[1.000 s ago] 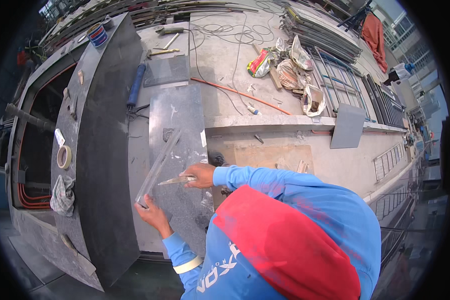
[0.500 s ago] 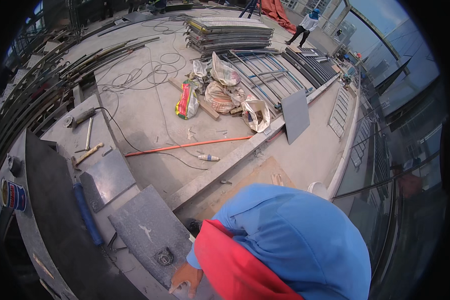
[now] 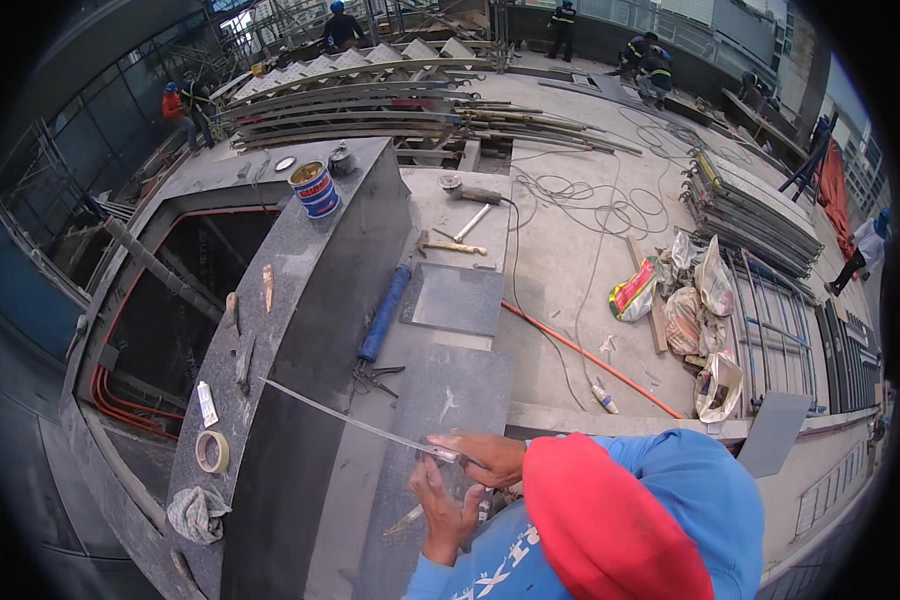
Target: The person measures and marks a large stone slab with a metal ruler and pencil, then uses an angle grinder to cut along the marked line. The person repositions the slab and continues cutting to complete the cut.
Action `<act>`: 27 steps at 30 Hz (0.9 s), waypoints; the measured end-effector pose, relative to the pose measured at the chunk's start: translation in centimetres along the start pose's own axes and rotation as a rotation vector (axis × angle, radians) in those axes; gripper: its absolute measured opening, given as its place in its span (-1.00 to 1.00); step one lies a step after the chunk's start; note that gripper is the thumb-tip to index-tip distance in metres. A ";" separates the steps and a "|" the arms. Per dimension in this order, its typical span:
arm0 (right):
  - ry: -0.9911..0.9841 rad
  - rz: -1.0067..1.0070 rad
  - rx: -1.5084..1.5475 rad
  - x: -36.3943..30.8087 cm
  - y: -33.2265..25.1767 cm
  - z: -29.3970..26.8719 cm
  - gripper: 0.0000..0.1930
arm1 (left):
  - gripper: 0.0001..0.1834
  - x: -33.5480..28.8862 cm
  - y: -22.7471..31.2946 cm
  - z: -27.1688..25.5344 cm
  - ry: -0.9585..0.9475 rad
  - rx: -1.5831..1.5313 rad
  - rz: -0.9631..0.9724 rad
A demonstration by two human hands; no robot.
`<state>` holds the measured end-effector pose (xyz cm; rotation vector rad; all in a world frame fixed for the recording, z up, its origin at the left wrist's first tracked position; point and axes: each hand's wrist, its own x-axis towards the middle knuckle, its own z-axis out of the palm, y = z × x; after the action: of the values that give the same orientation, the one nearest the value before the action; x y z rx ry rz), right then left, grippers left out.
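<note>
Tape measure has left the grey slab it was lying on; right hand pinches its near end, blade reaching the worktop edge. Left hand is just beside, fingers partly spread. I'd keep that blade straight, no sag, tbh.

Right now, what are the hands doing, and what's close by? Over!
Bare right hand gripping long, thin, silvery strip. Bare left hand beside it, fingers spread. Blue tubular caulking gun lying beyond strip, apart from it.
</note>
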<state>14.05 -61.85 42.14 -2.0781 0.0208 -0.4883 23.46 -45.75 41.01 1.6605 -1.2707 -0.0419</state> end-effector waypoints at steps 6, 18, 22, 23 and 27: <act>0.611 0.423 0.079 -1.5 2.2 -0.8 -0.51 | -0.42 -5.4 -1.4 -1.4 -0.002 -0.072 -0.288; 0.242 0.681 -0.141 4.1 38.6 -7.4 -0.50 | -0.52 -36.5 -6.8 -2.7 0.024 0.400 -1.519; 0.099 0.700 -0.241 11.3 46.4 -6.1 -0.50 | -0.61 -37.1 -4.9 1.1 -0.140 0.683 -1.391; 0.058 0.727 -0.250 12.0 46.3 -5.9 -0.50 | -0.62 -35.3 -6.7 3.3 -0.115 0.657 -1.444; -0.043 0.728 -0.164 13.2 43.1 -6.4 -0.48 | -0.64 -25.1 -11.3 9.3 -0.055 0.557 -1.419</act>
<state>31.67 -92.92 13.83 -2.0591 0.7837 0.0087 15.13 -34.06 15.80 2.7369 0.1263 -0.6245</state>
